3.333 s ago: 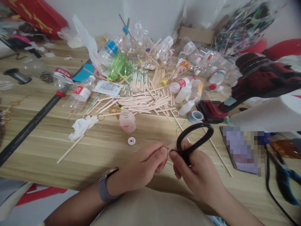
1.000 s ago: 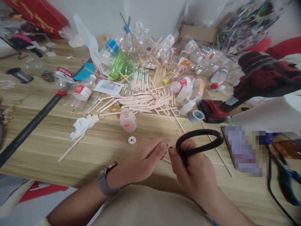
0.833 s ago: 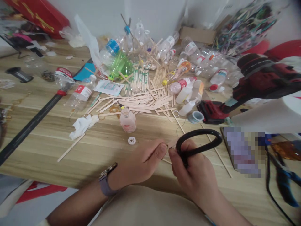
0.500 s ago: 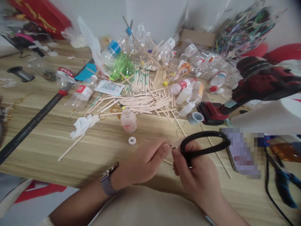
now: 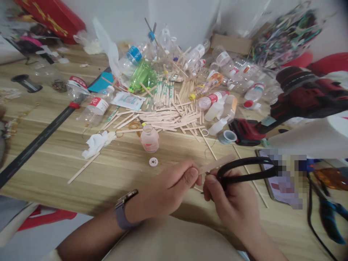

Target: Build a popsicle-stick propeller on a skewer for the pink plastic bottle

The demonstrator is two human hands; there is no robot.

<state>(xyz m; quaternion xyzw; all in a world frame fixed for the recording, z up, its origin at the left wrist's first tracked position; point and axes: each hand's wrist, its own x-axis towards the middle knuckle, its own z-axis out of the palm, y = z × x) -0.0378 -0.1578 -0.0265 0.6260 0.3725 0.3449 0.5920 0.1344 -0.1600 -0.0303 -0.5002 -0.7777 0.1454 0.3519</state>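
My left hand (image 5: 170, 190), with a grey watch on the wrist, pinches a flat wooden craft stick (image 5: 217, 164) that juts up to the right. My right hand (image 5: 235, 203) grips black-handled scissors (image 5: 248, 170); the handle loop lies flattened and points right over the table. The blades are hidden between the two hands, close to the stick. Both hands hover above the near edge of the wooden table (image 5: 54, 163).
A heap of craft sticks (image 5: 165, 117) and plastic bottles (image 5: 214, 98) fills the table's middle. A small pink bottle (image 5: 149, 138) and its white cap (image 5: 153, 161) stand nearer. A red drill (image 5: 288, 105), a phone (image 5: 282, 177), blue pliers (image 5: 328, 214) lie right; a black bar (image 5: 35, 141) left.
The scissors' handle loop has flattened and swung out to the right. The craft stick now shows past my left fingers. Both hands have shifted slightly right.
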